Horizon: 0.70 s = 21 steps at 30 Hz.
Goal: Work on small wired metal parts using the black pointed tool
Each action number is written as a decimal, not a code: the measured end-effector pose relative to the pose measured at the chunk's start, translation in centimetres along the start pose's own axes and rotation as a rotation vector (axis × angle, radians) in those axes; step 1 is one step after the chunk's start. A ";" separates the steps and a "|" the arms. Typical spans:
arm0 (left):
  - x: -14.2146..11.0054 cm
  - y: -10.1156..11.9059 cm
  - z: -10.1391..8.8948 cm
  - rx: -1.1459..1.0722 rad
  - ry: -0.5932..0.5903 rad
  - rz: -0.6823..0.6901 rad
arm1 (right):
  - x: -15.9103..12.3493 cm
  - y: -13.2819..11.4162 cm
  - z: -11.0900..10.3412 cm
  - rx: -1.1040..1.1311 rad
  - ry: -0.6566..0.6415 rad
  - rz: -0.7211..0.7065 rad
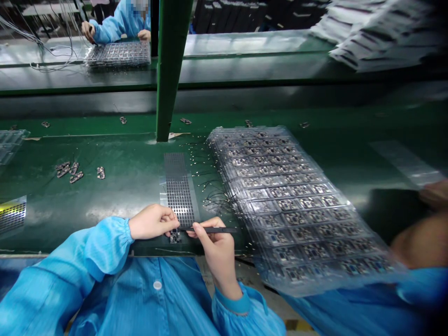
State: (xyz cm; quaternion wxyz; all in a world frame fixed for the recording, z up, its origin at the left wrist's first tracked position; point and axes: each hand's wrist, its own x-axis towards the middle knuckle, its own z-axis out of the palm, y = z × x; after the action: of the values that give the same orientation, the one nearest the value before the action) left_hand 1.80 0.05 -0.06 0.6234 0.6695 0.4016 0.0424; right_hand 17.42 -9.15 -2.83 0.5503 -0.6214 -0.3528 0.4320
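My left hand (152, 221) is closed in a pinch at the near end of a narrow strip of small dark squares (178, 186) lying on the green bench, just above a small metal part (174, 237). Whether the fingers hold that part I cannot tell. My right hand (215, 245) is closed round black tweezers (210, 229), whose tips point left toward the small part and the left fingertips. Both sleeves are blue. A clear plastic tray (294, 205) with several rows of small components lies just right of my hands.
A green post (170, 70) rises behind the strip. Loose small parts (70, 170) lie at the left. A person's arm (423, 238) shows at the right edge. A person in blue (119, 21) works over another tray (119, 53) at the far bench.
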 end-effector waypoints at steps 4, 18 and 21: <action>-0.1 0.0 0.0 -0.001 0.001 0.005 | 0.0 0.1 -0.1 -0.006 0.000 -0.008; -0.1 0.1 -0.1 -0.004 -0.007 -0.001 | 0.1 0.1 0.0 -0.015 0.021 -0.020; -0.1 0.1 -0.1 -0.020 -0.010 0.003 | 0.0 0.0 0.0 -0.017 0.019 -0.028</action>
State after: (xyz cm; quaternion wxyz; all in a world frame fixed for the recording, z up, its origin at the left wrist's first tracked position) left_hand 1.69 0.06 0.09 0.6321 0.6640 0.3969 0.0443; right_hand 17.38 -9.14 -2.85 0.5544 -0.6251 -0.3596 0.4154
